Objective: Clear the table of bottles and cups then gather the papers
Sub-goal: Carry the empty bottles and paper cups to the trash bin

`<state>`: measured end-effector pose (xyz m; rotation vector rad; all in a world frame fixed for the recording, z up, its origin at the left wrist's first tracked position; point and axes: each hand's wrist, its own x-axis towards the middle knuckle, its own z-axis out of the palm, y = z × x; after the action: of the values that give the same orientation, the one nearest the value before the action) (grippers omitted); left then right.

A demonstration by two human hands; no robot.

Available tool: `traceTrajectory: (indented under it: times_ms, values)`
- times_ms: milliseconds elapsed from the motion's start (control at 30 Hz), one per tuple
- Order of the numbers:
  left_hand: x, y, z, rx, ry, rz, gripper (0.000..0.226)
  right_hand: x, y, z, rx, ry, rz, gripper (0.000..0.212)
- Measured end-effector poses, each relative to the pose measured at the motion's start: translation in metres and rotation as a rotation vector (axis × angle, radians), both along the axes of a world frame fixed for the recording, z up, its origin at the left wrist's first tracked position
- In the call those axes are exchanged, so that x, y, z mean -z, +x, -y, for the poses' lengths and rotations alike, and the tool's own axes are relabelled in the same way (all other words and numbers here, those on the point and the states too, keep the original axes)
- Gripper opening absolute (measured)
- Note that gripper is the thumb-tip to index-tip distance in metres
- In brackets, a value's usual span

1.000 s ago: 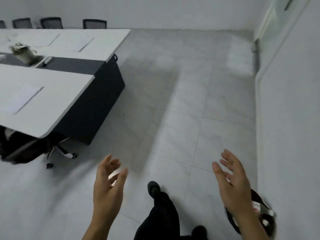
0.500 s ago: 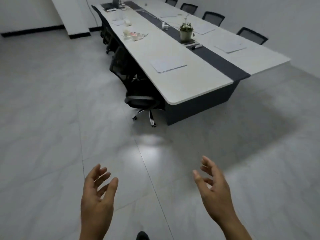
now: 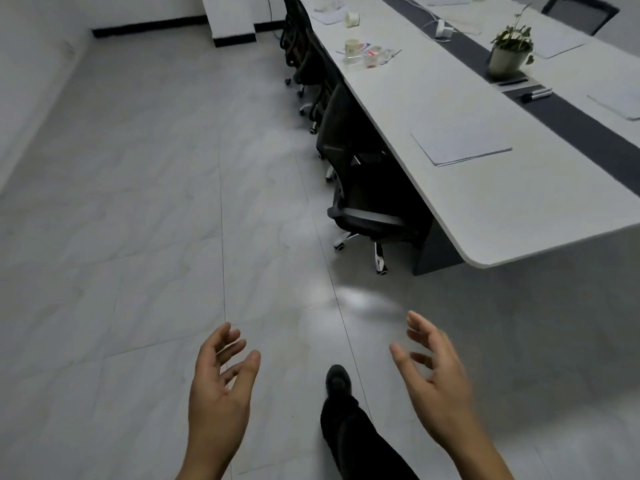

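Note:
A long white table (image 3: 450, 209) with a dark centre strip runs up the right side. On it lies a stack of papers (image 3: 460, 147) near the close end. Farther along, a paper cup (image 3: 352, 47) stands beside clear plastic bottles or cups (image 3: 375, 56) on a sheet, and another cup (image 3: 352, 19) stands beyond. More papers (image 3: 616, 102) lie at the right edge of the view. My left hand (image 3: 220, 386) and my right hand (image 3: 436, 379) are held out over the floor, both empty with fingers spread, well short of the table.
Black office chairs (image 3: 360, 188) are tucked along the table's left side. A potted plant (image 3: 509, 51) and markers (image 3: 535, 93) sit on the dark strip. My dark shoe and trouser leg (image 3: 341, 403) step onto the grey tiled floor (image 3: 156, 220). A white pillar (image 3: 232, 15) stands at the back.
The view has swung left and closer to the table's near end. Both hands stay empty and spread in front of me. A foot has come forward.

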<state>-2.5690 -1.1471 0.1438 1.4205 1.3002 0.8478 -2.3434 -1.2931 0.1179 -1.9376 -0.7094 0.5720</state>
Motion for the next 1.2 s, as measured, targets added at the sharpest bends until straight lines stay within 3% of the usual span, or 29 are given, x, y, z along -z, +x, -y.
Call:
traceTrajectory:
  times_ms: [133, 400, 633, 933, 1200]
  values:
    - [0.007, 0.034, -0.102, -0.034, -0.049, -0.067, 0.049, 0.015, 0.042, -0.117, -0.037, 0.002, -0.037, 0.051]
    - [-0.041, 0.064, -0.302, -0.248, 0.006, -0.042, 0.051, -0.032, 0.116, -0.36, -0.228, 0.015, -0.048, 0.052]
    - [-0.005, 0.096, -0.487, -0.371, 0.006, 0.033, 0.051, -0.009, 0.163, -0.555, -0.244, -0.016, -0.018, 0.051]
    - [-0.027, 0.212, -0.791, -0.077, 0.011, 0.062, 0.049, -0.03, 0.246, -0.778, 0.02, 0.001, -0.01, 0.05]
    - [-0.012, 0.382, -0.962, 0.219, 0.029, 0.022, 0.049, -0.007, 0.349, -0.884, 0.325, 0.03, -0.06, 0.051]
